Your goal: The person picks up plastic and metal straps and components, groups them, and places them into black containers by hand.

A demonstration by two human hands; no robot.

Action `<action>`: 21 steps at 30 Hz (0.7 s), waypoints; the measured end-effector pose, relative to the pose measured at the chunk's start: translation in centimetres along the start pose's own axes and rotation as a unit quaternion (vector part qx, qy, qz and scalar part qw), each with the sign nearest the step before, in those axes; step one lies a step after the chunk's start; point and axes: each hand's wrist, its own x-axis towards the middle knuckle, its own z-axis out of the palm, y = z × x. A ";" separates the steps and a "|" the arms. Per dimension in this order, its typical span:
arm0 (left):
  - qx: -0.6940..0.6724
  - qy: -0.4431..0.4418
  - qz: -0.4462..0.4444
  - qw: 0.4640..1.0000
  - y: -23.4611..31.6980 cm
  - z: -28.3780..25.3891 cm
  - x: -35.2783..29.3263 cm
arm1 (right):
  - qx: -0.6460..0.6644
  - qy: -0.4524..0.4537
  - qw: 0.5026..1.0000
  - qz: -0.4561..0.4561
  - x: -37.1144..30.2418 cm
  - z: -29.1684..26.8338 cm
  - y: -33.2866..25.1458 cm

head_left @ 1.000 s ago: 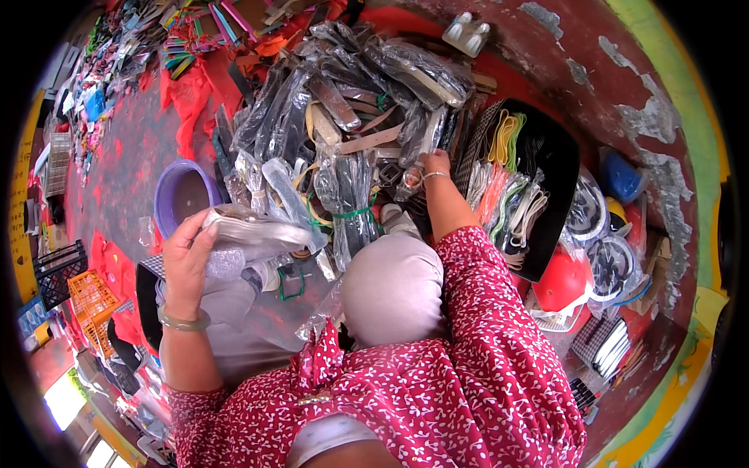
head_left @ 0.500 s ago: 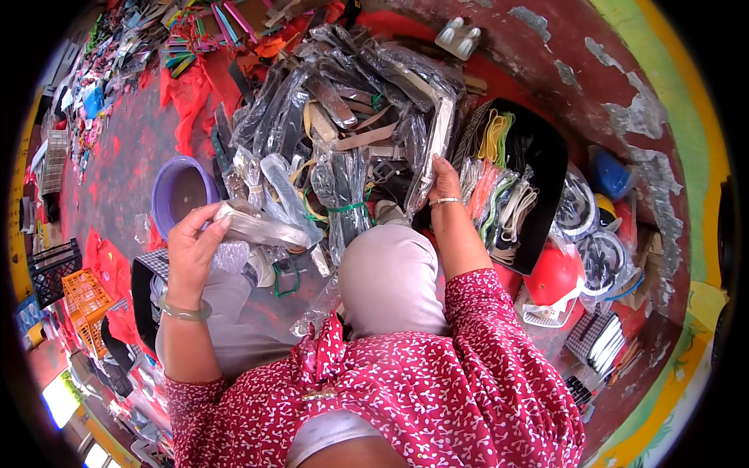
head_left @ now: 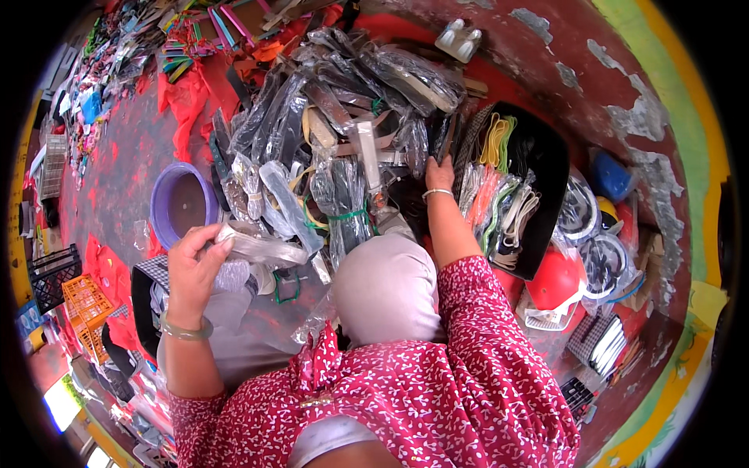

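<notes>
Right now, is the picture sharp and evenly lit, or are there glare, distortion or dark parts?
Head view: daylight, mostly sharp in the middle; white glare on the clear plastic packets, also on the one in the left hand; the right hand is sharp; fisheye bends the wall toward the rim; corners are black; a bright patch at lower left is overexposed.

Left hand (head_left: 195,269) grips a glossy, crinkled clear-plastic packet (head_left: 261,248); the heap of wrapped straps (head_left: 343,132) at 12 o'clock has the same shiny film over matt dark bands. Purple basin (head_left: 181,204) at 9 o'clock looks smooth plastic, red helmet (head_left: 555,282) at 3 o'clock glossy. Wall (head_left: 616,93) at 1 o'clock: rough, flaking red paint; sleeve (head_left: 476,312) matt printed cloth.
</notes>
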 end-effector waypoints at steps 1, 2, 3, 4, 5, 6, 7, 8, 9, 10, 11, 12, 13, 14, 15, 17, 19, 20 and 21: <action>0.002 0.003 -0.006 1.000 0.0 0.0 -0.1 | 0.009 -0.014 0.998 0.058 0.4 0.0 0.5; 0.005 0.006 -0.011 1.000 0.0 0.0 -0.3 | -0.034 -0.019 0.997 0.063 0.8 0.2 0.9; 0.007 0.008 -0.016 1.000 0.0 0.0 -0.4 | -0.075 -0.022 0.995 0.069 1.3 0.7 1.6; 0.007 0.003 -0.012 1.000 0.1 0.1 -0.1 | -0.104 -0.005 0.992 0.066 2.4 2.2 3.9; 0.007 -0.010 -0.004 1.000 0.3 0.2 0.6 | -0.132 0.017 0.989 0.069 4.1 4.1 7.3; 0.008 -0.019 0.001 1.000 0.4 0.3 1.2 | -0.160 0.035 0.984 0.070 4.9 5.3 9.3; 0.011 -0.008 -0.008 1.000 0.2 0.3 0.7 | -0.150 -0.054 0.982 0.097 4.6 4.8 7.4; 0.014 0.002 -0.016 1.000 0.2 0.4 0.2 | -0.139 -0.143 0.972 0.125 4.7 3.9 5.5; 0.014 0.005 -0.019 1.000 0.2 0.5 0.1 | -0.129 -0.222 0.954 0.156 4.5 2.5 3.7; 0.006 0.003 -0.017 1.000 0.1 0.6 0.1 | -0.177 -0.247 0.945 0.121 4.2 2.4 3.4; -0.002 0.000 -0.015 1.000 0.1 0.6 0.1 | -0.224 -0.272 0.932 0.086 3.7 2.6 3.0; -0.010 -0.003 -0.012 1.000 0.0 0.7 0.2 | -0.269 -0.294 0.916 0.050 3.5 2.8 2.8; -0.006 -0.011 -0.007 1.000 0.3 0.8 0.5 | -0.302 -0.287 0.909 -0.018 3.6 3.7 4.2; -0.002 -0.019 -0.001 1.000 0.7 0.9 0.9 | -0.334 -0.278 0.897 -0.084 3.4 4.8 5.6; 0.003 -0.027 0.004 1.000 1.0 1.1 1.2 | -0.363 -0.269 0.879 -0.150 3.3 5.8 6.8; 0.004 -0.013 0.006 1.000 0.4 1.2 0.3 | -0.262 -0.206 0.942 -0.045 -1.1 2.1 -0.6; 0.010 -0.025 0.011 1.000 1.1 1.5 0.6 | -0.222 -0.161 0.954 -0.121 -2.0 1.1 -0.5; 0.014 -0.022 0.004 1.000 1.3 1.6 0.1 | -0.183 -0.197 0.957 -0.106 -2.9 -0.1 -2.1; 0.013 -0.027 0.006 1.000 1.5 1.8 0.1 | -0.144 -0.220 0.961 -0.086 -3.3 -1.5 -2.7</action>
